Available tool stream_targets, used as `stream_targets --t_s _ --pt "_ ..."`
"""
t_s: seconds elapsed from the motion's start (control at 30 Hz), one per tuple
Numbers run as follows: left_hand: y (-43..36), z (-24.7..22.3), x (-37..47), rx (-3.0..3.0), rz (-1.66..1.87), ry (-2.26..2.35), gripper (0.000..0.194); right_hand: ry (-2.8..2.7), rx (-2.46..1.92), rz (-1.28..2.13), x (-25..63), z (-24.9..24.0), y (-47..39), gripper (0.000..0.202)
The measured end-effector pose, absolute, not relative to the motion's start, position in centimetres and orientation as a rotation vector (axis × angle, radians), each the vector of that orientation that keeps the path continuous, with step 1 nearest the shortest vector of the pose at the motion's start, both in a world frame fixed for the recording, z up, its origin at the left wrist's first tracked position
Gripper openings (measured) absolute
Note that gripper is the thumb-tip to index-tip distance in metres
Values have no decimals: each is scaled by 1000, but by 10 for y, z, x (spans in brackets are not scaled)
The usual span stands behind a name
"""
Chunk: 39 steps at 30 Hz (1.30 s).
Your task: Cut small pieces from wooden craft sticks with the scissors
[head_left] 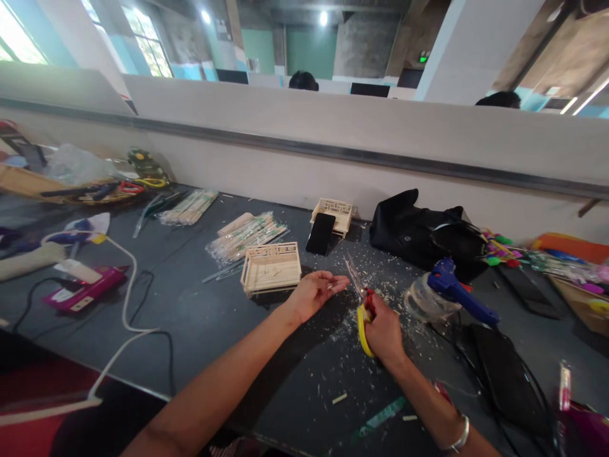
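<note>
My right hand [383, 327] grips a pair of scissors [353, 273] by its yellow and red handles, the blades pointing away from me and looking parted. Just left of the blades, my left hand [316, 293] is closed, palm partly up, with fingers and thumb drawn together. A tiny pale bit seems to show at its fingertips, too small to name. Beside the left wrist stands a small wooden model bed or bench [271, 270] built of thin sticks, with a patterned back rail. A similar stick model [339, 214] sits farther back, a black phone [321, 233] leaning on it.
Pale clippings lie scattered around the scissors. Packs of sticks [250, 235] are behind the model. To the right are a black bag [423, 228], a blue glue gun [459, 292] and a clear jar [423, 301]. A pink power strip [85, 292] with cables lies left.
</note>
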<state>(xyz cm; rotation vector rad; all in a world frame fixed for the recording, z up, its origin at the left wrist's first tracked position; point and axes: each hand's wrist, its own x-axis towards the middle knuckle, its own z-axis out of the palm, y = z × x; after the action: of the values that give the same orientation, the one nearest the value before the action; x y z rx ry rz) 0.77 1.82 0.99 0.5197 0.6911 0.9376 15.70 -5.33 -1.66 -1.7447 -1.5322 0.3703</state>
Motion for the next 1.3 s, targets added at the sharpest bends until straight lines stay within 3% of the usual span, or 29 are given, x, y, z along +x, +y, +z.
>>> stream_targets --t_s 0.43,0.73,1.3 --pt "14 12 4 682 928 671 12 -1559 -1809 369 157 -19 -54 11" --pt "11 17 3 852 1086 637 36 -1627 -1761 324 158 -23 -55 27" --pt "4 17 3 1067 1078 681 33 -1726 -1657 312 154 -24 -60 39"
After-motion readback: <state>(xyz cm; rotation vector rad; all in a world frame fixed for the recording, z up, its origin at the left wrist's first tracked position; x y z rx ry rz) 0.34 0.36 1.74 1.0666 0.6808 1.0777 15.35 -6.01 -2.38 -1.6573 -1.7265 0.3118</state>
